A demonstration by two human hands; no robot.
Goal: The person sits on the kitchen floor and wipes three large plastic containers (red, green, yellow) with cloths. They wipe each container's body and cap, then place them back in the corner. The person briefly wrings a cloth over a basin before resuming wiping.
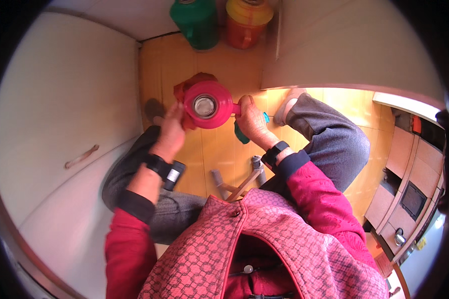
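A pink thermos flask with a round silvery top stands in front of me, seen from above. My right hand grips its handle. Teal material shows below and beside that hand; what it is, I cannot tell. My left hand, slightly blurred, presses an orange-red cloth against the flask's left side. The cloth also shows behind the flask, and part of it is hidden by the flask and fingers.
A green thermos flask and an orange one with a yellow top stand at the back. White panels flank the yellow floor. Stool legs show between my knees. Tiled cabinets are at the right.
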